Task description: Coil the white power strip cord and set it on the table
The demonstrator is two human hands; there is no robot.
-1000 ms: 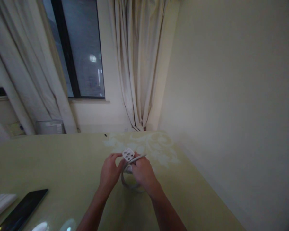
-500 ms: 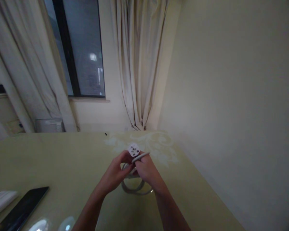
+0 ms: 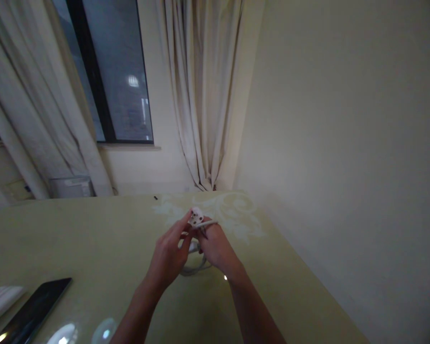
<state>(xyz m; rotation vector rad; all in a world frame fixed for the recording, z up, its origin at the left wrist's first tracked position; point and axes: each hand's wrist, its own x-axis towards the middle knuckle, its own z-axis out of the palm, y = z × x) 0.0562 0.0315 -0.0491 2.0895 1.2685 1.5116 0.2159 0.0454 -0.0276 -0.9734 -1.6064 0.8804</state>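
Note:
My left hand (image 3: 170,251) is closed at the fingertips on a white power plug (image 3: 196,217), whose face shows several dark spots and points up and away from me. My right hand (image 3: 215,243) grips the pale cable (image 3: 209,222) just below the plug. One stretch of that cable runs across the back of the right hand's fingers. Below the hands hangs a coiled loop (image 3: 195,271) of the same cable, above the table. A white piece (image 3: 193,247) shows between the two hands, partly covered by fingers.
A dark flat tablet-like slab (image 3: 37,306) and a white box-like object (image 3: 2,301) lie on the greenish table (image 3: 93,239) at the left. A tiny black object (image 3: 155,197) sits by the far edge. The wall (image 3: 326,167) borders the table's right side.
My left fingers have moved up onto the plug's side. The plug has tilted slightly, and the cable loop beneath has drawn up and looks smaller. The view has shifted a little.

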